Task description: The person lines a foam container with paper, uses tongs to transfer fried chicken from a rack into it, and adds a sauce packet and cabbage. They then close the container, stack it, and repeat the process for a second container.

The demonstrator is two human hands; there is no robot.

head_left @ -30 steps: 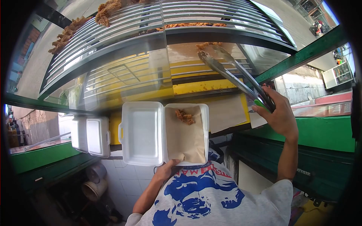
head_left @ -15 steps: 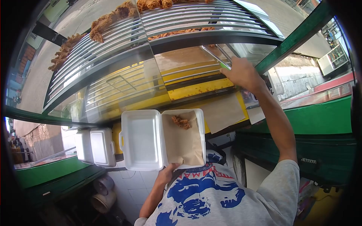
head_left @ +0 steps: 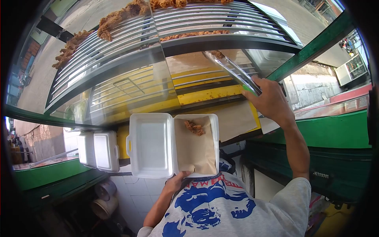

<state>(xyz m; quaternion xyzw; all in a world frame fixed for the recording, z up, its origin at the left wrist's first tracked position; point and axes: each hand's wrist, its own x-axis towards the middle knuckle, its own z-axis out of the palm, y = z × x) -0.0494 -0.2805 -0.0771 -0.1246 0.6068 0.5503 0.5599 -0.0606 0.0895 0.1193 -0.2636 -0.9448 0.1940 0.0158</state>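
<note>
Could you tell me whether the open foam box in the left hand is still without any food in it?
No, a piece of fried chicken lies on the brown paper inside the open foam box held by the left hand.

Wire racks (head_left: 221,23) above, open gap beneath

Counts by kind, head view. Hands: two, the left hand (head_left: 173,183) at the near edge of the open box and the right hand (head_left: 270,103) raised at the display case. Metal tongs (head_left: 233,69): one pair. Foam clamshell boxes: two, one open box (head_left: 173,144) lined with one sheet of brown paper (head_left: 195,152) and one further open box (head_left: 98,150) to its left. Fried chicken in the lined box: one piece (head_left: 195,127). Loose brown paper sheets (head_left: 237,120) on the counter: one visible. Wire racks (head_left: 189,23) in the case: two tiers visible; the upper carries several fried pieces (head_left: 114,19), too clustered for an exact count.
</note>
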